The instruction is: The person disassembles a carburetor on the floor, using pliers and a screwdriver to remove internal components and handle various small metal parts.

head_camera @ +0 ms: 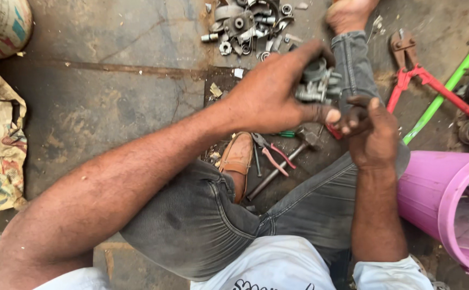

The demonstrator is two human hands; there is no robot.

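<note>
I see my left hand [269, 96] wrapped over a grey metal part [317, 86], a lumpy assembly of small cylinders, with the fingers [312, 53] curled tight round its top and the thumb reaching right, so the part sits between palm and fingers, above my raised knee in grey jeans [352, 70]. My right hand [371, 131] comes up from below, just beside the left thumb, its fingers closed on a small dark piece [352, 115]; I cannot tell what that piece is, nor whether it touches the metal part. On the concrete floor [111, 91] under my hands I count one pair of pliers with red grips [272, 153], one hammer [285, 161] and one green-handled tool [284, 134], mostly hidden. Further up lies one heap of grey metal scraps [248, 24], too jumbled to count. To the right lie one red bolt cutter [433, 80], one green bar [452, 80] and one pink bucket [438, 198], tipped on its side. One brown shoe [238, 156] shows between my legs
</note>
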